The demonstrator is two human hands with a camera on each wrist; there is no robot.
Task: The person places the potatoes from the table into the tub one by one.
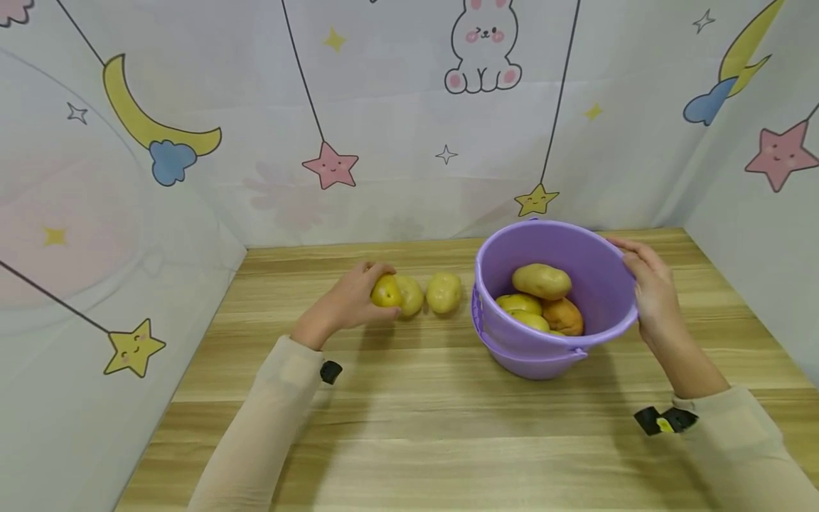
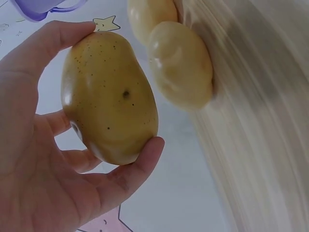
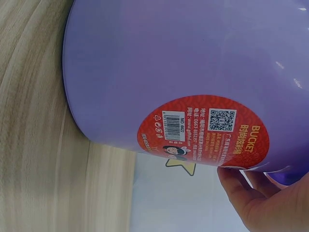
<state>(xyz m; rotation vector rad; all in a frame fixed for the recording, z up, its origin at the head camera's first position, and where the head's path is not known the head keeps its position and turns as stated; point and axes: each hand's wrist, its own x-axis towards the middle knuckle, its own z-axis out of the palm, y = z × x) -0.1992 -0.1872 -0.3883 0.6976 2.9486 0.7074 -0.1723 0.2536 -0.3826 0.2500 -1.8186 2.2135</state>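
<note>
My left hand (image 1: 348, 297) grips a yellow, dark-speckled potato (image 2: 110, 99) between thumb and fingers, just left of two paler ones. The nearer pale potato (image 1: 409, 296) is partly hidden behind the held one. Another pale potato (image 1: 443, 292) lies on the table beside it. To the right stands a purple bucket (image 1: 531, 364), its rim held by my right hand (image 1: 654, 291). Inside the bucket, a pale potato (image 1: 542, 281) lies above several yellow pieces (image 1: 520, 304) and an orange-brown one (image 1: 563, 317); their undersides are hidden. The right wrist view shows the fingers against the bucket's side.
The wood-grain table (image 1: 416, 441) ends at printed cloth walls (image 1: 397, 107) at the back and both sides. The bucket's handle (image 1: 476, 313) hangs down its left side. A red label (image 3: 205, 130) is stuck on the bucket's outer wall.
</note>
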